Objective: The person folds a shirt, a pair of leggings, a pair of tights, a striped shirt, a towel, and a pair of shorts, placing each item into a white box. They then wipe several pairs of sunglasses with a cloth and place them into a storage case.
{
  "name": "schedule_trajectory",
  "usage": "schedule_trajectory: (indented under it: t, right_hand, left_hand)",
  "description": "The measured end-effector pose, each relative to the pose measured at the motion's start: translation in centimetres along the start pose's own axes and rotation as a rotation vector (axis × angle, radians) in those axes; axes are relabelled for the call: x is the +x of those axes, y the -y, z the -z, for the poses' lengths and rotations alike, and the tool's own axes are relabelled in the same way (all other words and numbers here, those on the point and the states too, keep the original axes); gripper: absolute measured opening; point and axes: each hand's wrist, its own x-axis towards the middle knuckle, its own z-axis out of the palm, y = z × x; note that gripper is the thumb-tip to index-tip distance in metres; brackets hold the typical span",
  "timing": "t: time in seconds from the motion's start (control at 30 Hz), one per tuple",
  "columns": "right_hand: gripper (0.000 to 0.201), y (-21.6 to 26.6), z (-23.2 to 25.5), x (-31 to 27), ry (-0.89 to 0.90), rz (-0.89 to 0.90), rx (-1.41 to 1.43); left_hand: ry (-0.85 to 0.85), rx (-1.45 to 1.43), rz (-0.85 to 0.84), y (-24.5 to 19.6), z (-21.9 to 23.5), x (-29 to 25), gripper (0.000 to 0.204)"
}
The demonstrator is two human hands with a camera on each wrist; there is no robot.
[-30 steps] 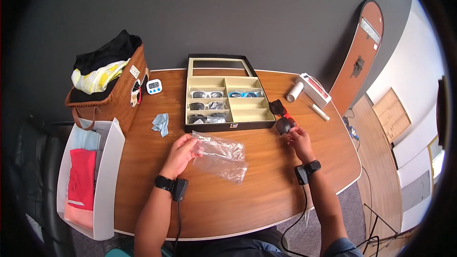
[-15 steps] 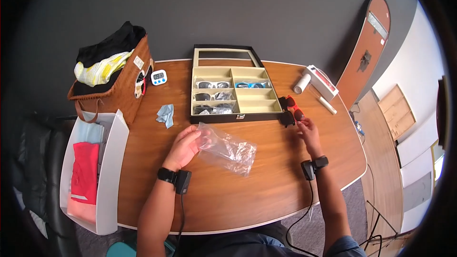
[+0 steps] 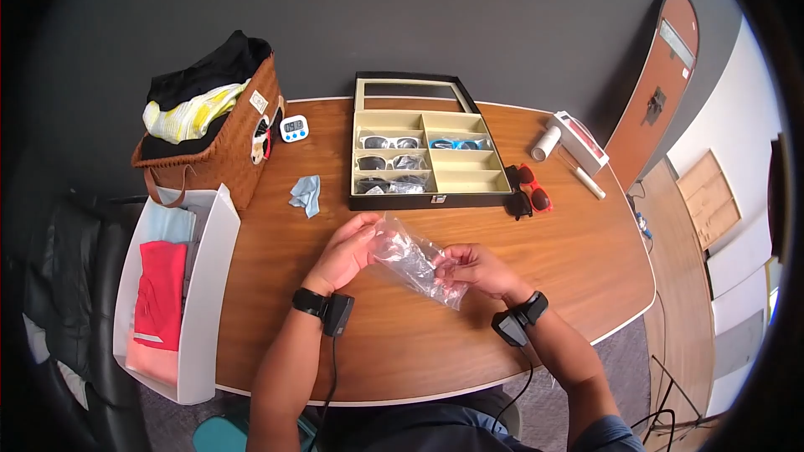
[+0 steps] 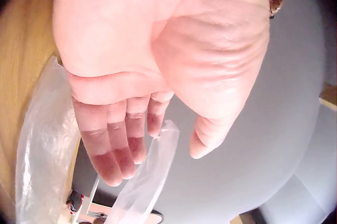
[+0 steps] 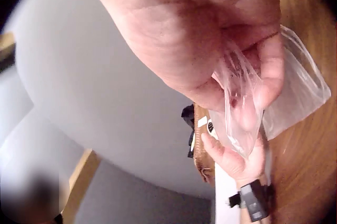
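A crinkled clear plastic bag (image 3: 409,259) spans the gap between my hands over the table. My right hand (image 3: 481,270) pinches its near right end, the film bunched between thumb and fingers in the right wrist view. At the far left end is my left hand (image 3: 345,253); the left wrist view shows straight fingers (image 4: 118,150) and a thumb held apart, with plastic against the fingertips. Red sunglasses (image 3: 540,197) and black sunglasses (image 3: 518,205) lie together right of the display case (image 3: 394,202). In its compartments are white-framed sunglasses (image 3: 389,143), blue glasses (image 3: 459,145) and other wrapped pairs.
A light blue cloth (image 3: 306,195) and a timer (image 3: 294,128) lie left of the case. Further left stand a clothes-filled basket (image 3: 243,163) and a white bin (image 3: 209,301). A white box (image 3: 580,144), a white roll (image 3: 546,143) and a white stick (image 3: 590,183) lie at right.
My right hand has let go of the sunglasses beside the case, come left and taken hold of the plastic bag. My left hand stays at the bag's other end.
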Motion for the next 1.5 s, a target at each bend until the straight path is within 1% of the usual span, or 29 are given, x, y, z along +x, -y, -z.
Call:
schedule_trajectory:
  t: [0.03,0.07,0.1,0.13,0.2,0.23,0.27,0.3,0.4,0.47,0.5,0.57,0.6,0.67,0.8,0.87,0.9,0.97,1.0,1.07,1.1,1.17,1.2,1.23,1.3,1.33,1.4,1.47,1.5]
  right_hand:
    - [0.026,0.0,-0.1,0.0,0.003,0.044,-0.052]
    - [0.023,-0.1,-0.1,0.0,0.005,0.089,-0.103]
    - [0.023,0.0,-0.3,-0.1,0.003,0.086,-0.102]
    - [0.021,0.1,-0.5,-0.2,-0.008,0.062,-0.128]
    - [0.019,0.3,-0.8,-0.1,-0.012,0.034,-0.154]
    - [0.015,0.4,-0.7,-0.2,-0.045,0.002,-0.276]
    - [0.012,0.4,-0.5,-0.2,-0.079,-0.029,-0.397]
    - [0.012,0.5,-0.3,-0.2,-0.077,-0.029,-0.395]
    - [0.01,0.2,0.5,-0.3,-0.021,0.009,-0.407]
    - [0.015,-0.3,0.9,-0.1,-0.157,0.059,-0.393]
    - [0.015,0.1,0.4,-0.2,-0.156,0.057,-0.393]
    - [0.016,1.0,-1.0,-0.3,-0.394,0.08,-0.713]
    - [0.016,0.7,-0.8,-0.1,-0.395,0.078,-0.712]
    - [0.016,-0.1,-0.2,0.4,-0.336,0.358,-0.797]
    - [0.015,-0.5,-0.4,0.6,-0.306,0.32,-0.692]
    - [0.013,-1.4,-0.9,0.5,-0.311,0.291,-0.994]
    - [0.013,-1.6,-1.5,0.6,-0.315,0.291,-0.995]
    - [0.009,-1.4,-2.4,0.4,-0.269,0.144,-1.121]
    - [0.009,-1.1,-1.9,-0.1,-0.286,0.142,-1.133]
    - [0.007,-0.2,-0.4,-1.6,-0.189,0.191,-0.751]
    - [0.008,1.0,1.1,-2.9,-0.305,0.238,-0.842]
    - [0.01,3.7,5.1,-5.7,-0.589,0.285,-0.759]
    - [0.014,4.8,7.7,-7.1,-0.675,0.397,-0.64]
    - [0.016,5.7,10.7,-8.5,-0.744,0.442,-0.496]
    - [0.021,7.4,14.6,-10.8,-0.915,0.592,-0.43]
    - [0.026,7.3,17.3,-12.4,-0.994,0.457,-0.487]
    - [0.031,5.3,21.2,-13.8,-1.086,0.375,-0.468]
    - [0.04,1.1,26.9,-15.1,-1.16,0.055,-0.611]
    - [0.046,0.1,27.4,-15.0,-1.21,-0.079,-1.089]
  left_hand:
    - [-0.002,-0.004,0.001,0.1,0.1,0.1,0.012]
    - [-0.017,0.068,0.019,0.3,0.2,0.2,0.014]
    - [-0.031,0.141,0.037,0.5,0.4,0.3,0.016]
    - [-0.032,0.139,0.037,0.8,0.8,0.6,0.016]
    - [-0.02,0.332,-0.103,1.3,1.7,1.1,0.019]
    - [-0.025,0.332,-0.103,1.4,1.9,1.2,0.019]
    - [-0.093,0.299,-0.176,1.4,2.2,1.3,0.02]
    - [-0.159,0.266,-0.247,1.3,2.1,1.3,0.021]
    - [-0.226,0.245,-0.253,0.4,2.4,1.1,0.02]
    - [-0.235,0.263,-0.248,0.5,2.5,1.2,0.019]
    - [-0.259,0.303,-0.255,0.7,2.7,1.3,0.019]
    - [-0.283,0.344,-0.259,1.0,3.0,1.5,0.019]
    - [-0.305,0.307,-0.272,1.1,3.2,1.6,0.019]
    - [-0.329,0.269,-0.285,1.3,3.4,1.6,0.018]
    - [-0.341,0.255,-0.29,1.1,3.3,1.6,0.017]
    - [-0.335,0.264,-0.287,1.2,3.4,1.6,0.017]
    - [-0.33,0.272,-0.275,1.2,3.5,1.5,0.018]
    - [-0.313,0.288,-0.269,1.1,3.6,1.5,0.018]
    - [-0.302,0.292,-0.276,1.2,3.6,1.4,0.017]
    - [-0.302,0.269,-0.281,1.3,3.7,1.4,0.015]
    - [-0.295,0.267,-0.282,1.3,3.8,1.5,0.015]
    - [-0.296,0.272,-0.273,1.2,3.5,1.5,0.014]
    - [-0.288,0.27,-0.273,1.1,3.3,1.5,0.014]
    - [-0.295,0.283,-0.259,1.1,3.2,1.5,0.014]
    - [-0.293,0.296,-0.254,1.1,3.4,1.5,0.013]
    - [-0.288,0.299,-0.255,1.1,3.4,1.5,0.013]
    - [-0.295,0.292,-0.256,1.0,3.2,1.4,0.014]
    - [-0.295,0.291,-0.256,1.2,3.3,1.3,0.014]
    - [-0.299,0.286,-0.247,1.1,3.3,1.3,0.014]
